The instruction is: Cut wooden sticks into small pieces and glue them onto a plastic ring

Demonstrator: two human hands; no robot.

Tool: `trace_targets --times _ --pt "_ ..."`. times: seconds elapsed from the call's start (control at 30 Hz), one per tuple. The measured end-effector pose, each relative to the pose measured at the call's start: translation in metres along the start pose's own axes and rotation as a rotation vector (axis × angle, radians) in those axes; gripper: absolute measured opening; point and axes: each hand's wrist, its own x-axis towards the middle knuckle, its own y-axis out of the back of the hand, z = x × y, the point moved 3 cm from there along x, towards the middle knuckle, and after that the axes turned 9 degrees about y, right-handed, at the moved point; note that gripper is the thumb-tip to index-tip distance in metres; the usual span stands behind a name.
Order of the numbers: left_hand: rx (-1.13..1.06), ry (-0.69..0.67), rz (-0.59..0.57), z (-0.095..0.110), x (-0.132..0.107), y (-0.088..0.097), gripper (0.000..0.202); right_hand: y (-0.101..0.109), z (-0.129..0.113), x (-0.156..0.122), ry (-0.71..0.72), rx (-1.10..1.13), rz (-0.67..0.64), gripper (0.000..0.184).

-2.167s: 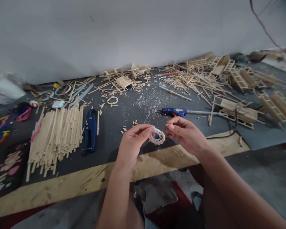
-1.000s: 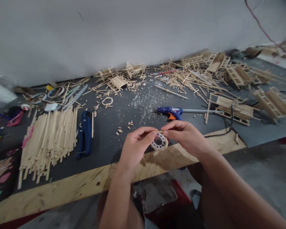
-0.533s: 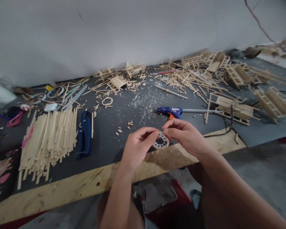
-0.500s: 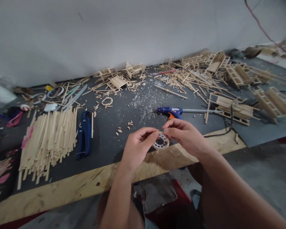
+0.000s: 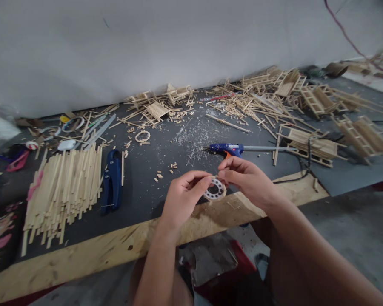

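A pale ring with a circle of holes (image 5: 214,190), edged with small wooden pieces, is held above the table's front edge. My left hand (image 5: 185,193) grips the ring's left side between thumb and fingers. At its upper right rim, my right hand (image 5: 242,177) is closed in a pinch; whatever lies between those fingertips is too small to make out. Just beyond the right hand, a blue hot glue gun (image 5: 226,148) with a long glue stick in its back lies on its side. Several tiny wood offcuts (image 5: 159,174) are scattered left of the hands.
At the left are a pile of thin wooden sticks (image 5: 62,191) and a blue cutter (image 5: 112,180). A small wooden ring (image 5: 142,136) lies farther back. Stick models (image 5: 319,142) and loose sticks fill the right and rear. A black cord (image 5: 309,157) trails beside the glue gun.
The ring has tilted very slightly in my fingers, and the view has shifted a little. Both hands keep nearly the same hold and place.
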Motion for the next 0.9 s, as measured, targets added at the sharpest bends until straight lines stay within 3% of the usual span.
trace_targets --times 0.53,0.77,0.9 --pt "0.161 -0.085 0.05 0.0005 0.0008 -0.0006 0.018 -0.0005 -0.0013 -0.0003 0.043 -0.097 -0.01 0.013" --pt "0.186 -0.109 0.076 0.001 0.0008 -0.0005 0.017 0.0003 0.0004 0.0011 0.053 -0.149 0.019 0.017" --pt "0.142 -0.11 0.08 0.0003 0.001 -0.0003 0.016 -0.0014 0.0 0.0008 0.014 -0.133 -0.03 0.016"
